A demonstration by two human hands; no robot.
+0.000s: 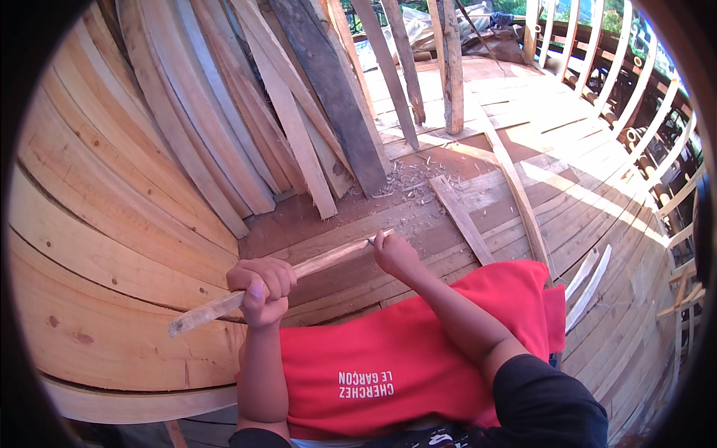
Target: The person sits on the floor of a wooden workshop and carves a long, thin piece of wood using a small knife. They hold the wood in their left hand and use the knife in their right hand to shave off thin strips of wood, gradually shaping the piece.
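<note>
Left hand (261, 290) is clenched around a long pale wooden strip (280, 281) held across the red-clothed lap; right hand (394, 254) pinches its far end. Risks: splinters, or the strip slipping onto the plank floor (478, 187).

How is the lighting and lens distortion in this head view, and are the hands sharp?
Head view: strong fisheye, the planks bow toward a black rim; hard sun patches on the deck at right, shade on the left; left hand, right hand and wooden strip are sharp.
</note>
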